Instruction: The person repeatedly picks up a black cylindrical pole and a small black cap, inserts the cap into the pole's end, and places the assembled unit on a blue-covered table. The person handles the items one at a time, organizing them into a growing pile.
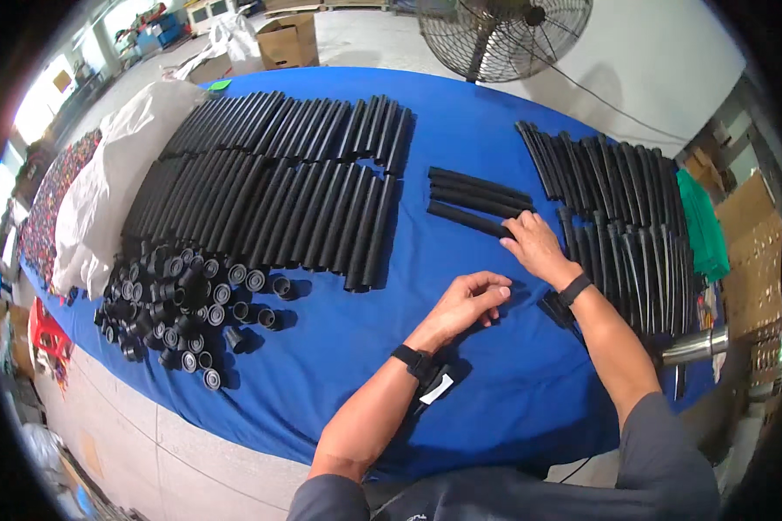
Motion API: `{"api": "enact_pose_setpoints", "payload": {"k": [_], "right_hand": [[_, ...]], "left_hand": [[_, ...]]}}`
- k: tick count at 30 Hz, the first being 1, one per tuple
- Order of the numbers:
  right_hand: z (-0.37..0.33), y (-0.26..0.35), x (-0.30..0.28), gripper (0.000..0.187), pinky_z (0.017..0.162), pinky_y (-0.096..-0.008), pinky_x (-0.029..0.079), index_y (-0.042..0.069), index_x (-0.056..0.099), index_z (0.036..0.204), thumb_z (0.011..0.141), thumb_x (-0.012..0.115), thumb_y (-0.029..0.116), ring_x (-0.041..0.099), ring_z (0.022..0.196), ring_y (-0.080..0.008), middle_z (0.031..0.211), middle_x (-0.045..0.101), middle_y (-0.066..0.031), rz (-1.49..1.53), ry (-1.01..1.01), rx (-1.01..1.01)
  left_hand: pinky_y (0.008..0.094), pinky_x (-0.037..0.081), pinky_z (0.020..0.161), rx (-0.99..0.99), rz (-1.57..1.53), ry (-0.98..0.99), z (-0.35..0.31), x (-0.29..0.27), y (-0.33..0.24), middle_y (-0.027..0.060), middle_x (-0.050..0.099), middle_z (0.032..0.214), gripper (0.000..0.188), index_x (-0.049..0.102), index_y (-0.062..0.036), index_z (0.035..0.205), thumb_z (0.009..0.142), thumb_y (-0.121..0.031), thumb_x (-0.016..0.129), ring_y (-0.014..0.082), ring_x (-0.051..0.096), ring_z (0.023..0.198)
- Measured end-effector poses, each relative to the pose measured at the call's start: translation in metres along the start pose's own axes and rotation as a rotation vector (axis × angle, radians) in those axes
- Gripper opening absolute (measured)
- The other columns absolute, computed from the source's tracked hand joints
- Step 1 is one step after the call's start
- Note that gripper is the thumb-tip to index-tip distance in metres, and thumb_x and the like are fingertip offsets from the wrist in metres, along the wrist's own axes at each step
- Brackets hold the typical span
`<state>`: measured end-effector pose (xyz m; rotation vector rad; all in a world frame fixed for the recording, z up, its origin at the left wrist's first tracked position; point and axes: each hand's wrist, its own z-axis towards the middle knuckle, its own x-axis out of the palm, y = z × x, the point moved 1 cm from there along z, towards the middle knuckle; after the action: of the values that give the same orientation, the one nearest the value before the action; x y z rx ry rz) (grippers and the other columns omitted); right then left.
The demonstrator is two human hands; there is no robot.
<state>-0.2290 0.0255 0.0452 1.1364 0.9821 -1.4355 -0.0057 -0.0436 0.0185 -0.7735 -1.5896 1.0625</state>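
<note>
My right hand (537, 247) has its fingers closed around the right end of a black tube (465, 219). That tube lies nearest me in a small group of black tubes (478, 187) placed crosswise in the middle of the blue cloth. Lower and to the left, my left hand (469, 302) hovers over the cloth with nothing visible in it. Its thumb and fingers are loosely bent and apart. A dark strap circles each wrist. Beneath my left wrist, a dark item with a white label (436, 389) is partly hidden.
Two rows of black tubes (261, 204) lie left of centre, with a heap of round black caps (182, 304) below. More black rods with wider ends (621, 234) fill the right side, beside green fabric (702, 224). A white sack (117, 174) sits far left; a fan (504, 35) stands beyond.
</note>
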Motion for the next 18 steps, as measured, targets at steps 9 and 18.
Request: {"api": "enact_pose_setpoints", "payload": {"k": [9, 18], "right_hand": [[-0.060, 0.031, -0.028, 0.033, 0.077, -0.0480, 0.048, 0.000, 0.058, 0.098, 0.086, 0.077, 0.025, 0.060, 0.090, -0.0393, 0.091, 0.060, -0.0184, 0.232, 0.215, 0.171], [-0.109, 0.089, -0.042, 0.040, 0.071, -0.0440, 0.049, 0.001, 0.054, 0.093, 0.083, 0.082, 0.028, 0.060, 0.078, -0.0338, 0.084, 0.058, -0.0152, 0.402, 0.219, 0.325]], "left_hand": [[0.0288, 0.056, 0.068, 0.013, -0.020, -0.049, 0.005, -0.002, 0.013, 0.0040, 0.063, 0.090, 0.037, 0.060, -0.0015, 0.128, 0.101, -0.025, 0.067, 0.0119, 0.063, 0.078], [0.0261, 0.054, 0.058, -0.010, 0.011, 0.002, 0.001, -0.001, 0.002, 0.0032, 0.060, 0.082, 0.046, 0.054, -0.0024, 0.144, 0.103, -0.021, 0.062, 0.0103, 0.063, 0.068]]}}
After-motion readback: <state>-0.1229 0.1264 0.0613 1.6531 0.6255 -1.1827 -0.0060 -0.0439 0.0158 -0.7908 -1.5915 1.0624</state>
